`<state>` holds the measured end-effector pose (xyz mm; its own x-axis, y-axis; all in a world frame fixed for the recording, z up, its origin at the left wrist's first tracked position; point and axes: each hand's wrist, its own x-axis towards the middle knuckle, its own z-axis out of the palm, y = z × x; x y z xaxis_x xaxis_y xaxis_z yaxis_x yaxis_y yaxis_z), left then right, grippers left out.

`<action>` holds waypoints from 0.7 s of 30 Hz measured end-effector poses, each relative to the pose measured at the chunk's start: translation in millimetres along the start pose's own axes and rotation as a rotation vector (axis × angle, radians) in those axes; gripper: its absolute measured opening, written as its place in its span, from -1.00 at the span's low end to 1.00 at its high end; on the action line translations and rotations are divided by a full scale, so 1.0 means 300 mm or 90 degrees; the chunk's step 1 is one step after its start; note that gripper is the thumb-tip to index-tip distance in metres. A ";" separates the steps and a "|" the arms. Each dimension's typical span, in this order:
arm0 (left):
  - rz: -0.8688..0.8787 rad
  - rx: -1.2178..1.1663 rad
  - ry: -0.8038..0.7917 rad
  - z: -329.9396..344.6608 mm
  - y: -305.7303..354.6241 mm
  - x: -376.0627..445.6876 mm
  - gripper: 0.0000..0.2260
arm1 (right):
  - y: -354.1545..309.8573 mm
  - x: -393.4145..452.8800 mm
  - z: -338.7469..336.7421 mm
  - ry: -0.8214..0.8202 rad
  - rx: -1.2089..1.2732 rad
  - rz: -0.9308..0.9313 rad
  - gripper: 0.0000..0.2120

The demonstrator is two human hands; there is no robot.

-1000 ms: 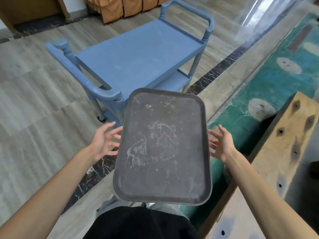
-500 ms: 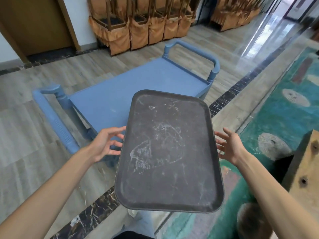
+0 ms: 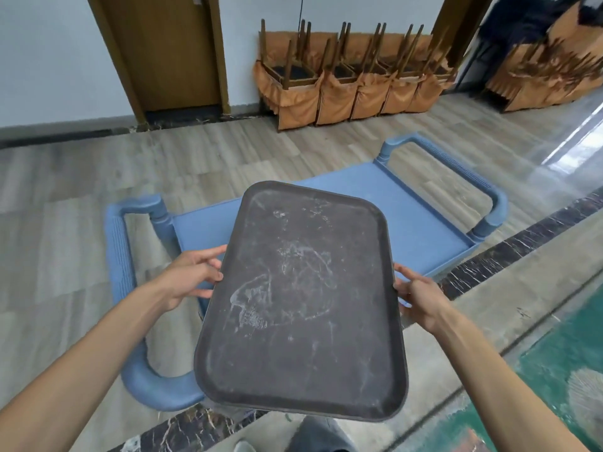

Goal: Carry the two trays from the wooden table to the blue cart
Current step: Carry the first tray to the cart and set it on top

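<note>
A dark grey scuffed tray (image 3: 303, 298) is held level in front of me, its far end over the near edge of the blue cart (image 3: 417, 216). My left hand (image 3: 192, 275) grips the tray's left long edge, fingers under it and thumb on the rim. On the right long edge, my right hand (image 3: 416, 298) holds it the same way. The cart's flat top shelf is bare, with a handle at each end. Only one tray is in view; the wooden table is out of view.
Stacked chairs with orange covers (image 3: 352, 79) line the far wall, beside a wooden door (image 3: 169, 50). More covered chairs (image 3: 551, 70) stand at the far right. A black marble floor strip (image 3: 522, 243) and a green patterned carpet (image 3: 561, 353) lie to my right.
My view has swung up and toward the cart, which now lies directly ahead. Both hands have closed onto the tray's edges. The wooden table has left the view.
</note>
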<state>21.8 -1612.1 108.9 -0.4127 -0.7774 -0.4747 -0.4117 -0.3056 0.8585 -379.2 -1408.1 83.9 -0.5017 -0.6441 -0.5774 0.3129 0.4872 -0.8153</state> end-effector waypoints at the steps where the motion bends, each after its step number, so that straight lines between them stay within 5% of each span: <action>1: -0.007 0.000 0.029 -0.017 -0.001 0.015 -0.46 | -0.020 0.049 0.032 -0.020 -0.014 0.006 -0.51; 21: -0.196 -0.096 0.430 -0.099 -0.111 0.190 -0.46 | -0.205 0.555 0.494 -0.241 -0.168 0.115 -0.52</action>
<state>36.0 -1662.4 59.1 0.3100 -0.7978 -0.5171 -0.2925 -0.5976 0.7466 -362.6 -1632.6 31.3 -0.1153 -0.6808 -0.7234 0.1277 0.7120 -0.6905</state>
